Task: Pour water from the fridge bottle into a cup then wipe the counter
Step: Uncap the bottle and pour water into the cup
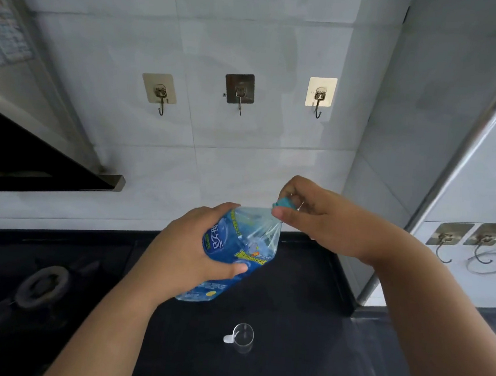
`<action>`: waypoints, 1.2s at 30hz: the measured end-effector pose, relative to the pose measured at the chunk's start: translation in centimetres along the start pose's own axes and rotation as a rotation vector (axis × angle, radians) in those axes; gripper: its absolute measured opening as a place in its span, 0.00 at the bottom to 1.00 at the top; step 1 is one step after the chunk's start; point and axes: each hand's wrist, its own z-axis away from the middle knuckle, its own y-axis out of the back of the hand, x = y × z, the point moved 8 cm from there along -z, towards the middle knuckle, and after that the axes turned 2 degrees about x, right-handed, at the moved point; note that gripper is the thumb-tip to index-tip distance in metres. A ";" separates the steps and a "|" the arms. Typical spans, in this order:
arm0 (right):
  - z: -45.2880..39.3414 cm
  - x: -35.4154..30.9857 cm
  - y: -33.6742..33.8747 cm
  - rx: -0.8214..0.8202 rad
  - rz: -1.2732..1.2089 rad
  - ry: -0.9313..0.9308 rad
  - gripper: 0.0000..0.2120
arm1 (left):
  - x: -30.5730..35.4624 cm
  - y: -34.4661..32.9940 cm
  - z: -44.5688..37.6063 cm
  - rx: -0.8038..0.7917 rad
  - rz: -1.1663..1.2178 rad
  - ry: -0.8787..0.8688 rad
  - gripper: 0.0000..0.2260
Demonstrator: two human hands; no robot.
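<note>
A clear plastic water bottle point(246, 242) with a blue label hangs tilted above the dark counter point(283, 373), its neck pointing up and to the right. My left hand point(195, 252) grips the bottle's body around the label. My right hand point(308, 211) pinches the teal cap point(283, 203) at the bottle's neck with curled fingers. A small clear cup point(243, 337) with a white handle stands upright on the counter below the bottle, apart from both hands.
A gas burner point(42, 286) sits on the black hob at the left. A range hood point(40, 164) juts out at upper left. Three hooks point(240, 94) hang on the tiled wall behind. A steel-edged panel with more hooks point(465, 242) stands at the right.
</note>
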 end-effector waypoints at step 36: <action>-2.0 9.5 -5.5 0.043 -0.364 0.086 0.18 | -7.0 -7.6 -1.9 -0.077 -0.306 0.121 0.44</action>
